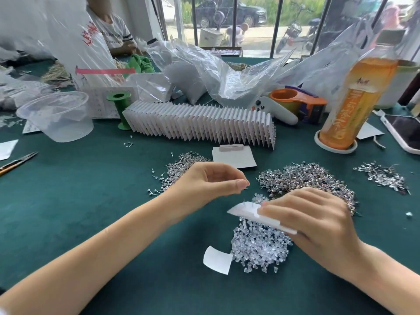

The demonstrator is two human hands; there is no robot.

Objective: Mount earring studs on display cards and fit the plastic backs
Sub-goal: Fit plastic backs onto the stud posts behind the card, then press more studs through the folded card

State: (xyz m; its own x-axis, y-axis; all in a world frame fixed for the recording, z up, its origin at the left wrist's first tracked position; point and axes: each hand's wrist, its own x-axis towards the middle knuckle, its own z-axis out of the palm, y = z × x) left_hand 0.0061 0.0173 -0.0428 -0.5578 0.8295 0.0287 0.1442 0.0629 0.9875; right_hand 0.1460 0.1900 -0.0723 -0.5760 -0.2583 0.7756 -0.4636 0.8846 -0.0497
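My right hand (pixel 316 221) grips a white display card (pixel 247 213) face down, with two stud posts sticking up near its left end. My left hand (pixel 211 185) hovers just left of the card, thumb and fingertips pinched together on something tiny that I cannot make out. A heap of clear plastic backs (pixel 259 244) lies under the card. Piles of silver studs lie behind: one left (pixel 179 169), one in the middle (pixel 304 178), one right (pixel 384 177). A long row of finished cards (pixel 200 123) stands further back.
A small stack of blank cards (pixel 234 156) and a loose curled card (pixel 217 260) lie on the green cloth. An orange drink bottle (pixel 354 96), phone (pixel 406 133), tape dispenser (pixel 297 103), plastic cup (pixel 59 114), scissors (pixel 18 163) and plastic bags ring the work area. Another person sits far left.
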